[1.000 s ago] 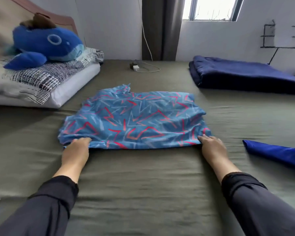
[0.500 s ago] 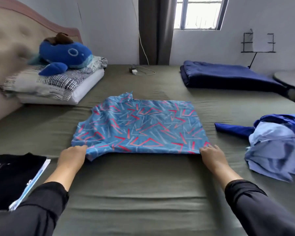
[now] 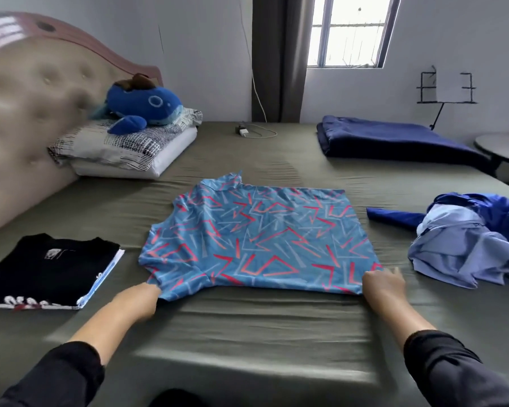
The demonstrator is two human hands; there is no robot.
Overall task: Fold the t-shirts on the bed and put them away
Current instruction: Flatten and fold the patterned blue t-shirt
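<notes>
A blue t-shirt with a red and pale zigzag print (image 3: pixel 256 236) lies folded in half on the grey-green bed sheet (image 3: pixel 247 324). My left hand (image 3: pixel 138 301) grips its near left corner, which is bunched. My right hand (image 3: pixel 384 287) grips its near right corner. A stack of folded shirts with a black one on top (image 3: pixel 47 268) lies at the left. A crumpled heap of light blue and dark blue clothes (image 3: pixel 470 245) lies at the right.
Pillows (image 3: pixel 124 151) with a blue plush whale (image 3: pixel 143 105) sit by the padded headboard (image 3: pixel 27 113). A folded navy blanket (image 3: pixel 394 139) lies at the far right, a charger and cable (image 3: pixel 253 132) at the far edge, and a round table (image 3: pixel 503 148) beside the bed.
The view has pulled back and tilted, bringing the black stack and the clothes heap into sight. Both hands have drawn the shirt's near edge toward me; its left corner has bunched.
</notes>
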